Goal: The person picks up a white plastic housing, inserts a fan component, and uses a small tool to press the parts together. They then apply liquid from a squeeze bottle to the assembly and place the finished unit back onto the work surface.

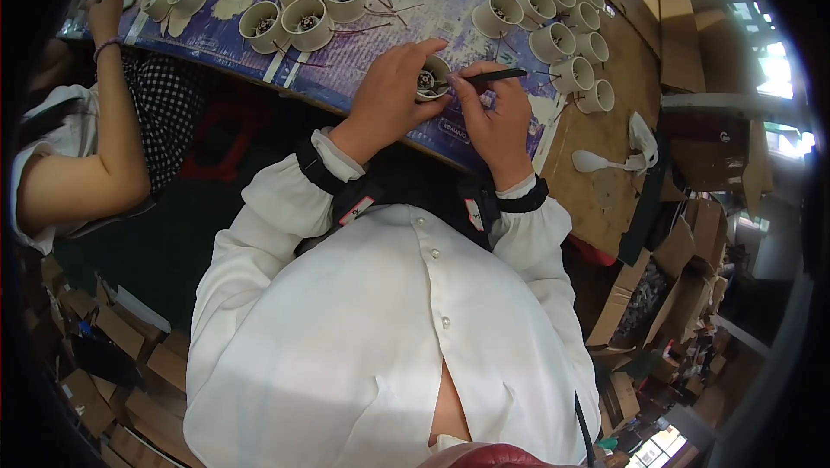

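Observation:
My left hand (391,92) is closed around a small off-white cup-shaped housing (439,67), tilted so its open mouth faces me. Inside it a round part with dark and metallic pieces shows, too small to make out. Between the thumb and fingers of my right hand (500,118) is a slim dark tool (500,75), perhaps tweezers. Its inner end reaches to the housing's mouth, where my fingers partly hide it. Both hands are over the near edge of the table.
Similar housings (308,25), with thin wires, stand in a group at the far left. More housings (553,41) stand at the right of the blue-patterned table (406,14). A white spoon-shaped item (596,161) lies on brown board. A co-worker's arm (117,113) is at left; cardboard boxes (622,295) at right.

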`<state>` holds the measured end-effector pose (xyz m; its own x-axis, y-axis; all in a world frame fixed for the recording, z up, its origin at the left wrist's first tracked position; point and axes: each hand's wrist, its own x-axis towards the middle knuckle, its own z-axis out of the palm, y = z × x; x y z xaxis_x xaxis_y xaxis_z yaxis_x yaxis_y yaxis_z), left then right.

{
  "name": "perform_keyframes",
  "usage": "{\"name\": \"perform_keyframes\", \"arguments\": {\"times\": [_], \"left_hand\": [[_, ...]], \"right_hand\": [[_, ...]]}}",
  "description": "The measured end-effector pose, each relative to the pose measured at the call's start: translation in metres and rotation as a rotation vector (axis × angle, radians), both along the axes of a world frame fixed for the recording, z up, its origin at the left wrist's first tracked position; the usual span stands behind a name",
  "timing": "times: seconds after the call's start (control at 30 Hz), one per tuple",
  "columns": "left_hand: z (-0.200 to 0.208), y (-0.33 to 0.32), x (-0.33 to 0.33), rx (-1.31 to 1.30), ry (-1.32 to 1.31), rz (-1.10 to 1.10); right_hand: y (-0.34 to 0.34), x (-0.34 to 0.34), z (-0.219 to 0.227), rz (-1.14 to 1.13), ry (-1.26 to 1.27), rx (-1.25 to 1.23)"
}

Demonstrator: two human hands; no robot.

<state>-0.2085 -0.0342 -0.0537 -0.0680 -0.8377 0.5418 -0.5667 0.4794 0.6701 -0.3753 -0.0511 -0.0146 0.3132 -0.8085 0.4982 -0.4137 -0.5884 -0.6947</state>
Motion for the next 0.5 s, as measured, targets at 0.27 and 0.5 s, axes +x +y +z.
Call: {"name": "perform_keyframes", "arguments": {"times": [0.27,0.5], "left_hand": [[-0.0015,0.0006,0.0005,-0.013,-0.002,0.000],[0.0022,0.0017,-0.0003,-0.018,-0.014,0.009]], "right_hand": [[-0.0044,-0.0001,0.0021,0.038,0.036,-0.030],[-0.0028,-0.0010,0.0042,0.016,0.001,0.016]]}}
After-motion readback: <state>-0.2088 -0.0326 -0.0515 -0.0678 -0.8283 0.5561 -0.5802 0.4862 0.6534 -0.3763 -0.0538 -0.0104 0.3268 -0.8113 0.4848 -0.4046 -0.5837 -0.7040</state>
